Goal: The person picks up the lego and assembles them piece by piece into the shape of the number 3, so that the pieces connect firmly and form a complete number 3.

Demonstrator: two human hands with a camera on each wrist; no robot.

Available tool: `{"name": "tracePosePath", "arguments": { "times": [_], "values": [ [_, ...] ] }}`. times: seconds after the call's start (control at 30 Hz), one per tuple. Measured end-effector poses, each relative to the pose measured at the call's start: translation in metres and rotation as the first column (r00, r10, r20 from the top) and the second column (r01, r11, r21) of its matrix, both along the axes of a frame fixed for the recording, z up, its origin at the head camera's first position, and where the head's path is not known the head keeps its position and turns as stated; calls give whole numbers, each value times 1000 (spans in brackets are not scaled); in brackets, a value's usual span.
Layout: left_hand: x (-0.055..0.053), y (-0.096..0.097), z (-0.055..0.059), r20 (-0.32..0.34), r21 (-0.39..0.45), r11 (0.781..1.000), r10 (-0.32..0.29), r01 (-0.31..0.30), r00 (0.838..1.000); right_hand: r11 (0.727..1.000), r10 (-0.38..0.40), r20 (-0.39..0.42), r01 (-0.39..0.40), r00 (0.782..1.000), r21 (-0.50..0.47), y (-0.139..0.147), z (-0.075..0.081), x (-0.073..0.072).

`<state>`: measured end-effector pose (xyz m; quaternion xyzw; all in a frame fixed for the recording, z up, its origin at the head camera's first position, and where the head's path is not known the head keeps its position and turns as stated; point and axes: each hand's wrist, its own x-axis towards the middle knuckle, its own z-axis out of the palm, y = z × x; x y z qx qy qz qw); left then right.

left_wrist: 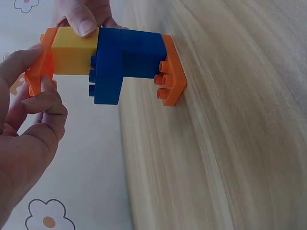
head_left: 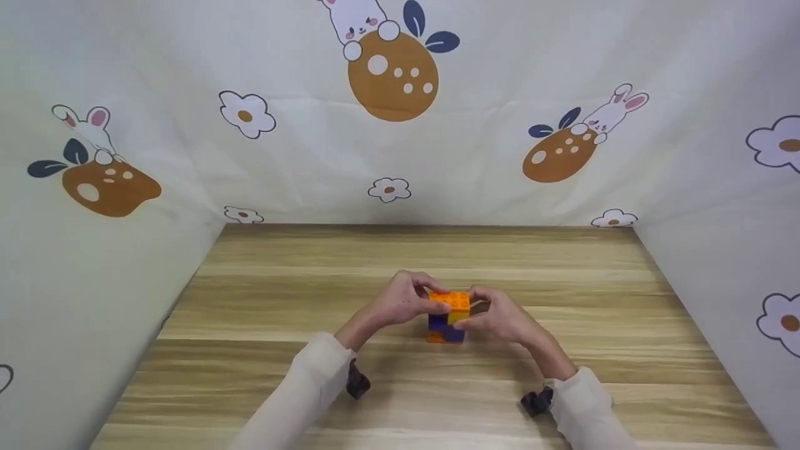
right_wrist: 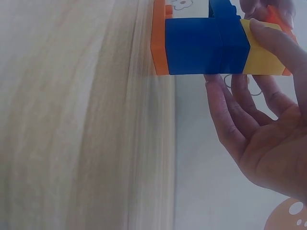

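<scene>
A small tower of toy building bricks stands upright between both hands, its base close on the wooden table point(head_left: 281, 375). From the bottom it runs orange plate point(left_wrist: 176, 79), blue brick point(left_wrist: 144, 53), a longer blue brick point(left_wrist: 108, 72) that overhangs one side, yellow brick point(left_wrist: 74, 55) and a studded orange plate point(head_left: 459, 301) on top. My left hand point(head_left: 403, 300) pinches that top plate between thumb and fingers. With the thumb on the yellow brick and fingers behind the tower, my right hand point(head_left: 505, 317) grips it from the other side.
A pale cloth point(head_left: 300, 162) printed with rabbits, brown fruit and flowers hangs around the back and sides of the table. Dark wrist mounts point(head_left: 357, 380) sit at the cuffs of both light sleeves point(head_left: 300, 387).
</scene>
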<state>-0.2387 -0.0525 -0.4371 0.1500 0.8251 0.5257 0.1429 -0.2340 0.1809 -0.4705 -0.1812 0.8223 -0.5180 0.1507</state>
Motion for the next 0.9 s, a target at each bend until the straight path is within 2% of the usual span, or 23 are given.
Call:
{"name": "tracePosePath", "arguments": {
  "times": [0.23,0.47,0.7,0.9],
  "values": [
    [-2,1,-1,-17,-12,1000,11,-11,1000,1000,-2,8,2,1000,8,1,-2,-4],
    [-2,1,7,-43,-48,999,-23,21,999,1000,-2,34,2,999,-9,-1,-3,-3],
    [0,0,1,-42,-30,1000,4,-6,999,1000,-5,24,5,1000,4,-3,-2,-3],
    [3,2,1,-35,-31,999,7,-9,999,1000,-15,21,15,1000,4,-2,-5,-3]
  ]
}}
